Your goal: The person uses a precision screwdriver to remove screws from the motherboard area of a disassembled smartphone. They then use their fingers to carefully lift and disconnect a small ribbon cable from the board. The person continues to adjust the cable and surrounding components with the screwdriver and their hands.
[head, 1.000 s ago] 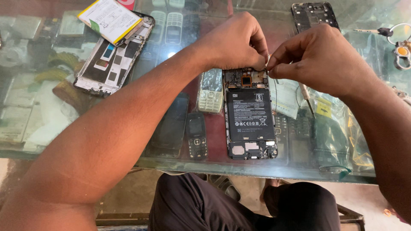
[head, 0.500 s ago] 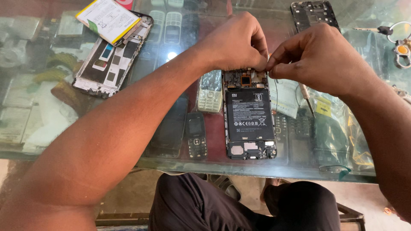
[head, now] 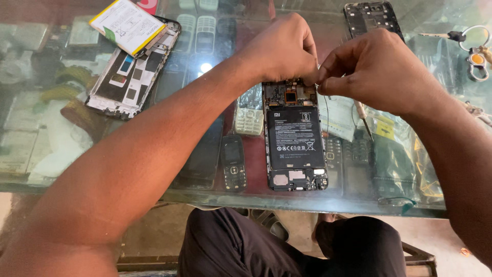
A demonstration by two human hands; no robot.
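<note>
- The opened phone (head: 294,134) lies flat on the glass tabletop (head: 215,197), its back off.
- Left hand (head: 279,51) and right hand (head: 376,69) meet over its top end, fingertips pinched on something too small to tell.

The opened black smartphone with its back cover off (head: 294,134) shows a matte black battery with small white print, and a dark circuit board above it flecked with copper-orange and silver. The clear greenish glass-topped bench (head: 61,169) has a dark red lining underneath. A second stripped silver-framed phone chassis (head: 130,69) carries a white battery with a yellow edge and green corner (head: 128,25). A small pale grey keypad phone (head: 249,114) has whitish keys. A silver key ring with an orange tag (head: 476,51) glints.
</note>
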